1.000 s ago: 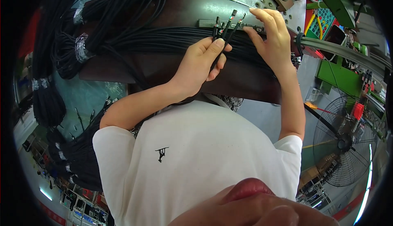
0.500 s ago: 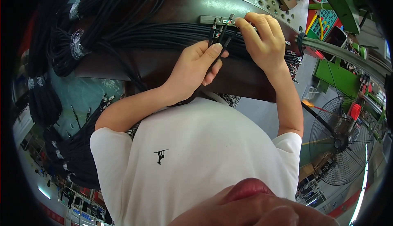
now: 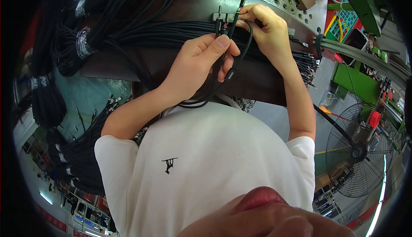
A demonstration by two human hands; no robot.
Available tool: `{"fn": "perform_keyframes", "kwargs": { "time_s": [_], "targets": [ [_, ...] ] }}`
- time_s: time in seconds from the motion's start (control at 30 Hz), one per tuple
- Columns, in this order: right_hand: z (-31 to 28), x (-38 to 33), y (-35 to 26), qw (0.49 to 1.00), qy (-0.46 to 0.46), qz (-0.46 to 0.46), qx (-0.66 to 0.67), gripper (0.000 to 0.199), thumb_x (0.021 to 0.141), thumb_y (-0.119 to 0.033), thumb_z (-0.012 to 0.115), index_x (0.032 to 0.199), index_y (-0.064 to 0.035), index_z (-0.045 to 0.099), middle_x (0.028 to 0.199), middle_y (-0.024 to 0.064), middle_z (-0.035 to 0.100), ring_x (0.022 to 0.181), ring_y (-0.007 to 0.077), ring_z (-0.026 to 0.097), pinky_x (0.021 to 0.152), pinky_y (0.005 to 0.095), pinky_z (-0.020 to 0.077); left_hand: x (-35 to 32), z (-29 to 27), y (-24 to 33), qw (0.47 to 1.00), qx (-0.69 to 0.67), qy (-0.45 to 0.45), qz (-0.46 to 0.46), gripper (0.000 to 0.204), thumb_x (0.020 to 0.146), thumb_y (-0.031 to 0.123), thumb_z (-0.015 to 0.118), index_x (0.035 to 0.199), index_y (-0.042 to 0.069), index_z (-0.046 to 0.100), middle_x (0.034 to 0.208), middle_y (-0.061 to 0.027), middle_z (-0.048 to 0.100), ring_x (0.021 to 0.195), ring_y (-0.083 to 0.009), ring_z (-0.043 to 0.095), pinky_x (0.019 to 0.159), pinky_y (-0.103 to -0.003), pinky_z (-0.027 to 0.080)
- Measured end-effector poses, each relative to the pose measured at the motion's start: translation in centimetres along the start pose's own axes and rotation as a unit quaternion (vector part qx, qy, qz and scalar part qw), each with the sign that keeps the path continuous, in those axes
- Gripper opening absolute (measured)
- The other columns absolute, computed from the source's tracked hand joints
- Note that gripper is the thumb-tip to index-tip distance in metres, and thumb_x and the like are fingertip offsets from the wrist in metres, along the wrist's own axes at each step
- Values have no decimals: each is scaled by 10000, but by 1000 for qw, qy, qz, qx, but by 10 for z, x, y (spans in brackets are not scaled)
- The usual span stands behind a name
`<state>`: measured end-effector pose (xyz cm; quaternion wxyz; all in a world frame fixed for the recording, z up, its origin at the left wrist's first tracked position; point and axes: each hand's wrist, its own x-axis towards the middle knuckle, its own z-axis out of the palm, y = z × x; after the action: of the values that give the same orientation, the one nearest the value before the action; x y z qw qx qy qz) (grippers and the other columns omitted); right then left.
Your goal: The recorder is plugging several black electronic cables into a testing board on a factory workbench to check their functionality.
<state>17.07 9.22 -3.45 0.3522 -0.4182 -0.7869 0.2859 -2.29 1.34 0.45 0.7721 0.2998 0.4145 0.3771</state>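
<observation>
My left hand (image 3: 199,61) is closed, thumb over fingers, round several black cable ends (image 3: 221,26) that point up, with bare coloured wires near their tips. Pinched shut, my right hand (image 3: 269,29) grips a black cable (image 3: 249,37) beside the tallest end. That cable curves down past my left fingers to a black sleeve-like piece (image 3: 230,74). Just behind the upright ends is a small grey metal block (image 3: 216,17) on the dark bench (image 3: 197,5). My right fingertips partly hide what they pinch.
A long bundle of black cables (image 3: 163,33) lies across the bench behind my hands. Tied coils (image 3: 83,42) are piled at the left. A perforated metal plate (image 3: 274,1) and a green machine arm (image 3: 358,5) stand at the far right, a fan (image 3: 358,151) at the right.
My right hand has shifted slightly up and left. A cable now loops down from its fingers in front of my left hand, which has moved a little left and up.
</observation>
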Motion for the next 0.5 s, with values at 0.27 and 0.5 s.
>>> {"fn": "perform_keyframes", "kwargs": {
  "time_s": [0.27, 0.5],
  "targets": [
    [-22, -3, -14, 963, 49, -147, -220, 205, 742, -41, 724, 909, -83, 613, 971, 46, 639, 900, 244, 630, 749, 342, 521, 6, 7, 1, 999, 19, -34, -28, 374, 1036, 339, 463, 919, 13, 604, 692, -20, 556, 592, -78, 523, 544, -214, 453],
    [-21, -14, 10, 995, 95, -13, 9, 140, 748, 28, 704, 861, -15, 632, 894, 59, 696, 803, 222, 656, 701, 309, 527, -3, 9, 5, 986, 126, 15, 111, 406, 1056, 326, 417, 1211, 0, 602, 801, -47, 648, 705, -88, 591, 667, -210, 487]
  ]
}}
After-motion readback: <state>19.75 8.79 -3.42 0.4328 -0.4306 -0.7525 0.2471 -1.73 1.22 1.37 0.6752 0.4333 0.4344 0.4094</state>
